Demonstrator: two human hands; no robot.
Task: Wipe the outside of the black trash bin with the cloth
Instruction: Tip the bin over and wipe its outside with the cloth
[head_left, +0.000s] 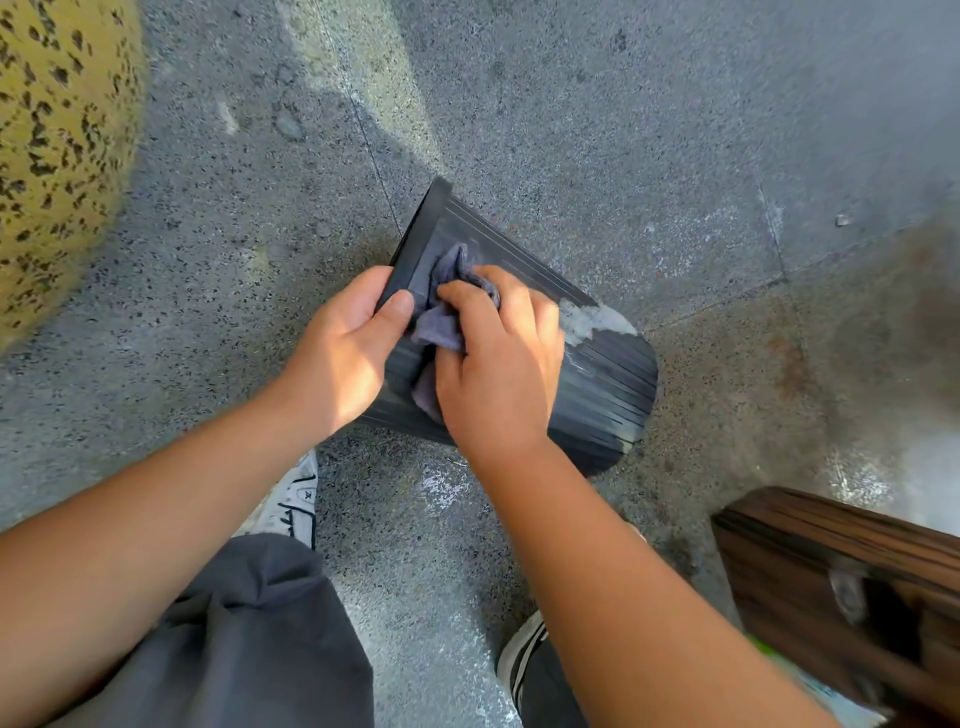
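Note:
A black ribbed trash bin (608, 384) lies tilted on its side over the grey speckled floor, its rim toward the upper left. My left hand (343, 348) grips the bin's left edge, thumb on the top face. My right hand (498, 358) holds a crumpled grey cloth (447, 296) and presses it against the bin's outer wall. Part of the cloth sticks out beyond my fingers and part hangs below my palm. A pale dusty patch (592, 319) shows on the bin just right of my right hand.
A yellow speckled rounded object (52, 156) fills the upper left. A dark wooden box (852, 582) stands at the lower right. My two shoes (291, 504) and dark trousers (244, 639) are below the bin on the floor (623, 130).

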